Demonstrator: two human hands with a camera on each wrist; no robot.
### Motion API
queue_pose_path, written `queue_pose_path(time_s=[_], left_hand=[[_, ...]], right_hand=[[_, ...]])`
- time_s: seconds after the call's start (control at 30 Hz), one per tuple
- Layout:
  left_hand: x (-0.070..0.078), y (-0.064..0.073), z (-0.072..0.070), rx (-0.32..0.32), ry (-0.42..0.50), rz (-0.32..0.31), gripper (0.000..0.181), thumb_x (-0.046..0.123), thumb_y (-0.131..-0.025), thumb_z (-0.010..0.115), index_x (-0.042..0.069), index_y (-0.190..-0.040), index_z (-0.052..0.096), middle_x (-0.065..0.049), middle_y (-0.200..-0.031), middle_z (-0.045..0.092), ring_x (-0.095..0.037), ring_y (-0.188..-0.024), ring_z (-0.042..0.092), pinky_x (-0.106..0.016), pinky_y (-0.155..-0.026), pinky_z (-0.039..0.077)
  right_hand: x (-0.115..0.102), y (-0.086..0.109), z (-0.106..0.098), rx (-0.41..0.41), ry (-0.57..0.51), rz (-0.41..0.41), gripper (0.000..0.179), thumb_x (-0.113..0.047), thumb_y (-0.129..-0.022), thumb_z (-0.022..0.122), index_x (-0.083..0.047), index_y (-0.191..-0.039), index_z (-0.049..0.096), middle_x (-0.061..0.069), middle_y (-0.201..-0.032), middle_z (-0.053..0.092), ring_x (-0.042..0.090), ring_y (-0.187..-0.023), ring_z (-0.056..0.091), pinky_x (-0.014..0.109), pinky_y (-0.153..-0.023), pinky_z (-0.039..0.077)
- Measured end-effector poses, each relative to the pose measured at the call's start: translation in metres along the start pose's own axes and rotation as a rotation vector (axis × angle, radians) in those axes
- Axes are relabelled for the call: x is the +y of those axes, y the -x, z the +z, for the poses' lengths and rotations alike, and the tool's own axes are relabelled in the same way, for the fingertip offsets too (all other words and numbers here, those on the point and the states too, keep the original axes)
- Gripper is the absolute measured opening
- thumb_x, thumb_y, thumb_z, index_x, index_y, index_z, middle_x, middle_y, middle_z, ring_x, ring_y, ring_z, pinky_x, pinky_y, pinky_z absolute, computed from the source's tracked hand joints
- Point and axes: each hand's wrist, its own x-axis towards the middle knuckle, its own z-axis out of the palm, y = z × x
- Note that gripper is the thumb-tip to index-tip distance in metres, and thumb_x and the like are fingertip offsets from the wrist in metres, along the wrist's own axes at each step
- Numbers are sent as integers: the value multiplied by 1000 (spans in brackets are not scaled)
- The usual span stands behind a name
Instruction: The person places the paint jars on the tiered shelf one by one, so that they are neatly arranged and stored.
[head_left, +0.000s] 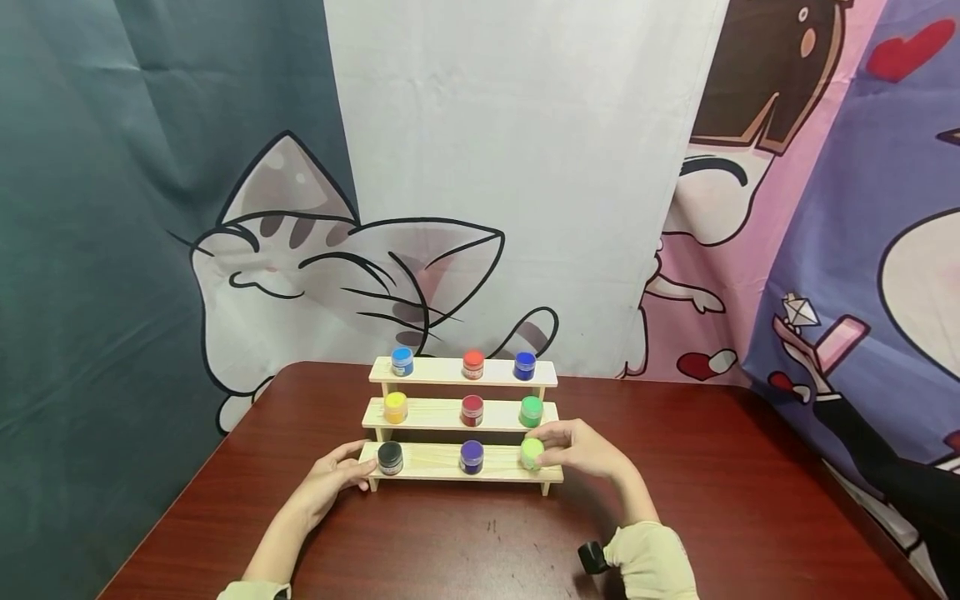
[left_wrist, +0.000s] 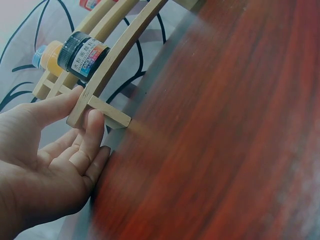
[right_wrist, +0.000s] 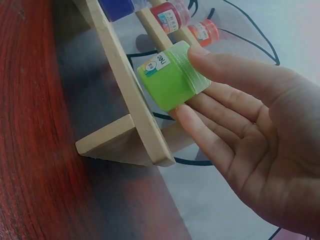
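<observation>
A three-step wooden rack [head_left: 431, 463] stands on the table with small paint jars on every step. My left hand [head_left: 327, 485] grips the left end of its lowest step; in the left wrist view the thumb lies on top and the fingers beneath, close to a black paint jar [left_wrist: 84, 56]. At the opposite end, my right hand [head_left: 588, 452] pinches a light green paint jar [right_wrist: 167, 75] by its lid. That jar is at the right of the lowest step; whether its base touches the wood is unclear. Between the hands on this step sits a purple paint jar [head_left: 472, 457].
Yellow [head_left: 395, 407], dark red [head_left: 472, 410] and green [head_left: 531, 412] jars line the middle step. Light blue [head_left: 402, 362], red [head_left: 473, 364] and dark blue [head_left: 524, 365] jars line the top. Behind the reddish-brown table [head_left: 675, 467] hangs a cartoon-printed curtain [head_left: 525, 167].
</observation>
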Motion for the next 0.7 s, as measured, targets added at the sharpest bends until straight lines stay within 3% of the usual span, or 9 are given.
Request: queue_pose_path(time_s=[0.33,0.6,0.7], left_hand=[[1,-1,3,-6,0,-5,69,14,-90,66,-8,-146,31,6,-74,62,-10,-66,58,-22,-75,50],[0,0,3,-14,4,-3,70,13,-90,66,-8,-146,30,6,-75,62,-9,-65,58,-22,-75,50],[-1,0,3,-16,8,-3,70,13,-91,66,-8,-146,29,6,-76,62,-9,-65,58,-22,-75,50]], right_hand=[[5,1,3,-27,-73,4,37,-13,-87,72,5,-119,64,23,-112,70,21,-104,67,16,-83,51],[6,1,2,-63,-72,-10,44,-14,-89,70,7,-126,60,25,-119,67,36,-115,62,15,-85,50],[5,1,2,-76,-62,-9,46,-16,-90,69,7,-128,58,25,-122,65,34,-116,62,15,-86,49]])
